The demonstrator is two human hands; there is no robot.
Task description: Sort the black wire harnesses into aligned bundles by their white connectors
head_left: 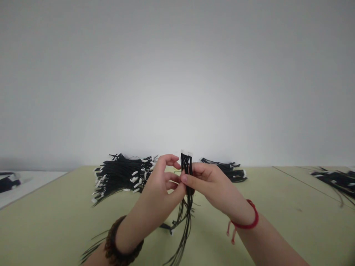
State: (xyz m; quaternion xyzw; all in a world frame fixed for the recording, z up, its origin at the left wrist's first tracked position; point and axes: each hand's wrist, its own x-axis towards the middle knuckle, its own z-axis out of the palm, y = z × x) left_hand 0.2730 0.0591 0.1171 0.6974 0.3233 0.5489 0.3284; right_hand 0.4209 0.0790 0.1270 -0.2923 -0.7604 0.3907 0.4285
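Note:
A black wire harness (186, 162) is held upright in front of me, with white connectors at its top end and loose wires trailing down towards the table. My right hand (209, 181) pinches it just below the connectors between thumb and fingers. From the other side my left hand (163, 184) meets the same bundle, its thumb and lower fingers closed at the wires. The upper fingers of that hand curl beside the connector end, apart from it. Behind the left hand lies a large pile of black wire harnesses (119, 177) with white connectors.
A smaller bundle of harnesses (233, 171) rests behind my right hand. More black harnesses (337, 181) lie at the far right, and dark ones (8, 183) on a white surface at the far left. The yellow-green table (277, 218) ends at a pale wall (177, 74). Several wires (93, 245) stick out near my left forearm.

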